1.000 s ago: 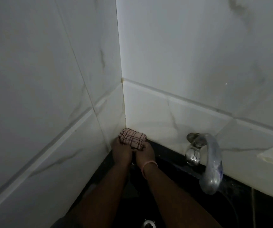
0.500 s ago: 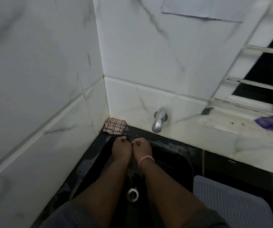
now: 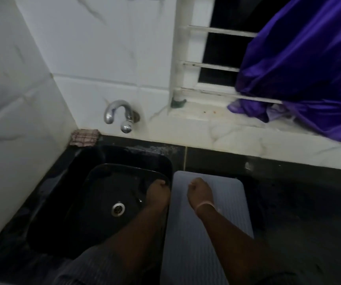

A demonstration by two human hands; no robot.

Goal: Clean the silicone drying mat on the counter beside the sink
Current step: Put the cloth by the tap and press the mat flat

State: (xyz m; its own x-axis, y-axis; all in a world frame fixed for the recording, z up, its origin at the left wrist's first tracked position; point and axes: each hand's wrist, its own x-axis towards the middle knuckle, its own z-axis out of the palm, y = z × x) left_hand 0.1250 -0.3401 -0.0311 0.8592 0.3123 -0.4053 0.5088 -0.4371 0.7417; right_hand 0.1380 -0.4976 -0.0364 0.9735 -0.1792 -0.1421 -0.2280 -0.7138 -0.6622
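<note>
The grey ribbed silicone drying mat lies flat on the dark counter, right beside the black sink. My right hand hovers over the far end of the mat with its fingers curled under and nothing in it. At the sink's right rim, just left of the mat's edge, is my left hand, also curled and holding nothing. A folded checked cloth sits in the far left corner of the counter against the wall, apart from both hands.
A chrome tap sticks out of the white tiled wall above the sink. The drain shows in the sink bottom. Purple fabric hangs over the barred window and its sill at the right.
Both hands let go of the checked cloth in the corner and drew back toward me and to the right. The view swung right, bringing the mat and window into sight.
</note>
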